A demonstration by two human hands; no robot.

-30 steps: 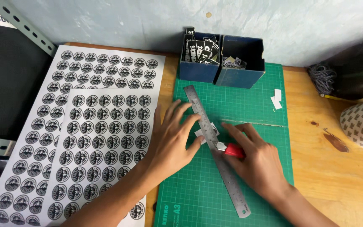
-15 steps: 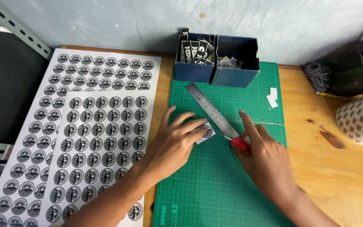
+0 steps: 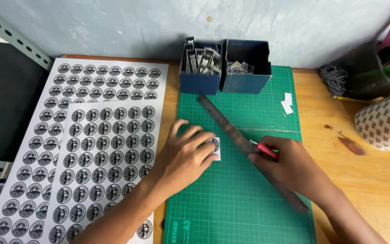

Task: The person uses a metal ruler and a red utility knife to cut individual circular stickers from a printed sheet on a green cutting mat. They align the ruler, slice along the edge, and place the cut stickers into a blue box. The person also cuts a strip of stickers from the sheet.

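Observation:
My left hand (image 3: pixel 187 155) lies flat on the green cutting mat (image 3: pixel 235 199), fingertips pinching a small cut-out round black-and-white sticker (image 3: pixel 213 147). My right hand (image 3: pixel 294 168) grips a red-handled cutter (image 3: pixel 265 149) and rests over the lower part of a long steel ruler (image 3: pixel 240 137), which lies diagonally across the mat. The sticker sits just left of the ruler's edge.
Two sheets of round stickers (image 3: pixel 86 140) lie left of the mat. Two dark blue boxes (image 3: pixel 224 68) holding cut stickers stand at the mat's far edge. Paper scraps (image 3: pixel 287 104), a patterned tape roll (image 3: pixel 384 119), a cord bundle (image 3: pixel 332 77) and a dark organiser (image 3: pixel 378 68) sit on the wooden desk's right.
My left hand came off the ruler and slid left, drawing the cut sticker away from it. My right hand stays on the ruler with the cutter.

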